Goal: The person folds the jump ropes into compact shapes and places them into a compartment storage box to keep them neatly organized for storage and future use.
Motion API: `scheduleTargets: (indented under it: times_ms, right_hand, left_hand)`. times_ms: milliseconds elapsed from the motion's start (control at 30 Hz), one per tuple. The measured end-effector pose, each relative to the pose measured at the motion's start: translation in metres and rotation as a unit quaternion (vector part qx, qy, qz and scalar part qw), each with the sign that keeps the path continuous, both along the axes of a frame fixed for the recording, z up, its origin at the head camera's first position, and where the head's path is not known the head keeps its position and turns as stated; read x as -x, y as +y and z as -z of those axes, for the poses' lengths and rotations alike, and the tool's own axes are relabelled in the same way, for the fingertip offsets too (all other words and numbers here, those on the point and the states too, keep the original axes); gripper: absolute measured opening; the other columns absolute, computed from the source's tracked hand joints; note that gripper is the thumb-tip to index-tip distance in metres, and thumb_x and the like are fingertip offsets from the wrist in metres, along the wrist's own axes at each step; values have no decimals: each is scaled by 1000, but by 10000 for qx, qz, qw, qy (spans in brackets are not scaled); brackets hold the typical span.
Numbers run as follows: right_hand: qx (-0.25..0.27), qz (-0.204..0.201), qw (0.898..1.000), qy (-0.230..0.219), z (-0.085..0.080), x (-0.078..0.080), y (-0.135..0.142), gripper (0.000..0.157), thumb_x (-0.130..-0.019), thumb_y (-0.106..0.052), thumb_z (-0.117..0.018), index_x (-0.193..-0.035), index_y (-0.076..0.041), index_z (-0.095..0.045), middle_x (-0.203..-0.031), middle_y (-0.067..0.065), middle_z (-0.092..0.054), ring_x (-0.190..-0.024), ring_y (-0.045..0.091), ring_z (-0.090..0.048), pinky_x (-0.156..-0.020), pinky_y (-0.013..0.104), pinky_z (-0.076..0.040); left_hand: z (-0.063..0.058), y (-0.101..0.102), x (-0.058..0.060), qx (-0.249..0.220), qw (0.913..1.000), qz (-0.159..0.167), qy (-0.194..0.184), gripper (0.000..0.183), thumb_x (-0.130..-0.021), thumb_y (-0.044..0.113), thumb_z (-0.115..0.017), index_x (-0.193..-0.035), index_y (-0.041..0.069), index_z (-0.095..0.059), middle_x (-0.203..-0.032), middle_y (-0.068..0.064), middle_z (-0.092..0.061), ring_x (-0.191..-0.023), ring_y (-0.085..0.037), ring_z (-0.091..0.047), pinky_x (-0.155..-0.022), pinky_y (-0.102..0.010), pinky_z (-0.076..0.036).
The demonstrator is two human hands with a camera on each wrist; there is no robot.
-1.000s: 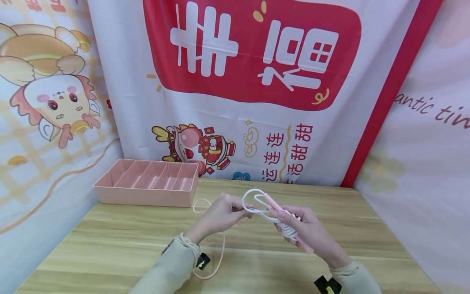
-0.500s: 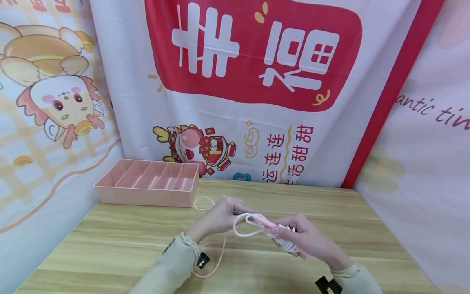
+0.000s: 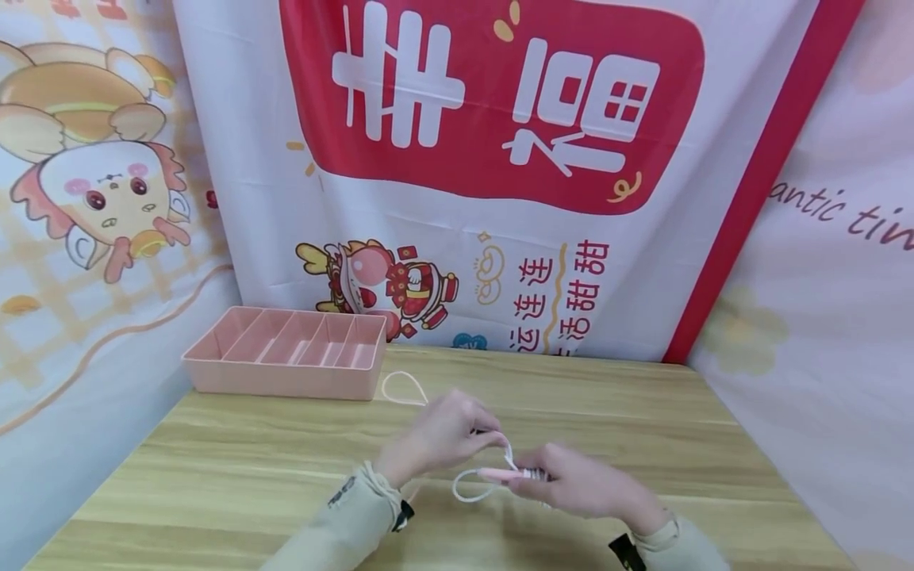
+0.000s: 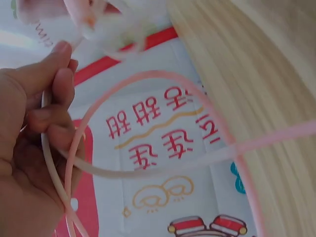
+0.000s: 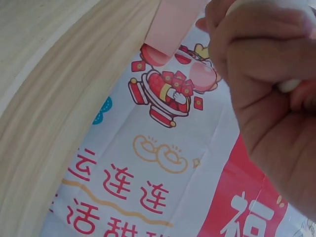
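Observation:
In the head view my right hand (image 3: 581, 480) grips a flat pink stick-like piece (image 3: 498, 474) with white cord (image 3: 467, 500) wound round it. A loop of the cord sticks out to the left of the wound part. Beside it, my left hand (image 3: 450, 432) pinches a white stretch of cord that runs down to the pink piece. From the left hand (image 4: 34, 143), in the left wrist view, loose cord hangs in wide curves, shading from white to pink (image 4: 153, 74). My right hand (image 5: 271, 84) hides most of the winding in its own wrist view.
A pink divided box (image 3: 278, 381) stands at the back left of the wooden table (image 3: 607, 396). Close to its right side shows a thin loop of cord (image 3: 400, 373). A printed cloth (image 3: 607, 277) hangs behind the table, with more cloth at both sides.
Both hands have come lower, and the left has moved a little to the right. The pink piece has turned from slanting to nearly level, its loop now lower.

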State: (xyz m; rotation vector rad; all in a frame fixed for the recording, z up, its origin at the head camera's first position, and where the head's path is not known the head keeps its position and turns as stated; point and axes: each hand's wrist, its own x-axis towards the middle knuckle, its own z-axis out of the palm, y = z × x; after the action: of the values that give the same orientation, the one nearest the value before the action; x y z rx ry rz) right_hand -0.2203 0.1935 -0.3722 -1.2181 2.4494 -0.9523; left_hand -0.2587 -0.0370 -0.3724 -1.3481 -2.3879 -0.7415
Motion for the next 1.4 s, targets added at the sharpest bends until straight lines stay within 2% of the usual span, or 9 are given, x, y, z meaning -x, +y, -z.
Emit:
scheduleTargets:
  times_ms: [100,200,333,433,633,800,933,1133,1400]
  right_hand:
    - [-145,328,9988,338,6,0,-4,22,-102,-35,-54,-93,-18,-65,-63,-16,-43,-51,-2,-36,-45,19,-34]
    - [16,744,9958,531,8,1,-7,25,-104,-35,-52,-107,-15,-66,-64,-14,-45,-52,0,-38,-47,21,-39]
    - [515,1187,9870,954,7,3,-6,30,-104,-33,-51,-130,-19,-59,-69,-12,-50,-58,3,-47,-58,26,-48]
    - [784,1443,9798,1138,8,3,-5,33,-104,-33,-52,-135,-21,-56,-71,-10,-53,-61,5,-50,-60,28,-49]
    - [1084,1928,9665,1300,9,8,-1,26,-102,-29,-57,-118,-11,-64,-72,-6,-56,-58,6,-50,-50,27,-48]
    - [1303,2249,9536,1518,6,10,1,16,-99,-24,-63,-109,-11,-65,-68,-9,-53,-55,7,-47,-46,27,-44]
    - [1364,2358,9487,1603,5,9,2,16,-98,-23,-64,-107,-10,-65,-67,-10,-51,-53,6,-45,-45,26,-42]
    - [1775,2413,9433,1428,4,10,2,16,-96,-23,-66,-107,-12,-66,-71,-6,-55,-56,9,-50,-45,27,-44]
    - [2401,2243,9441,264,-2,7,4,26,-97,-19,-66,-120,-7,-63,-74,8,-57,-48,15,-51,-36,29,-44]
  left_hand:
    - [3,7,-6,-116,9992,-33,369,7,-90,23,-74,-87,19,-79,-79,14,-67,-66,8,-51,-60,-9,-42]
    - [4,11,-10,-567,9963,-107,630,6,-90,20,-74,-90,16,-79,-81,10,-68,-68,7,-54,-62,-9,-43]
    - [1,12,-12,-1203,9905,-66,661,11,-90,17,-74,-98,11,-79,-85,6,-69,-70,5,-56,-62,-9,-44]
    - [-1,12,-14,-1294,9900,19,566,15,-92,16,-72,-105,10,-78,-88,4,-70,-72,4,-57,-64,-9,-45]
    - [-2,14,-15,-1083,9907,-94,816,18,-93,15,-71,-108,9,-77,-95,1,-72,-81,-3,-65,-73,-14,-50]
    - [-2,13,-16,-733,9931,-259,883,23,-95,17,-68,-116,12,-74,-101,3,-72,-88,-6,-66,-80,-19,-51]
    - [-1,14,-17,-576,9953,-220,748,23,-96,13,-67,-117,9,-73,-92,4,-71,-80,-3,-63,-72,-14,-50]
    - [-4,16,-16,-682,9956,-118,625,20,-96,10,-66,-114,7,-72,-81,6,-66,-72,1,-56,-68,-12,-48]
    - [-9,14,-18,-995,9944,323,139,22,-97,12,-65,-117,7,-72,-86,5,-70,-75,5,-58,-69,-9,-47]
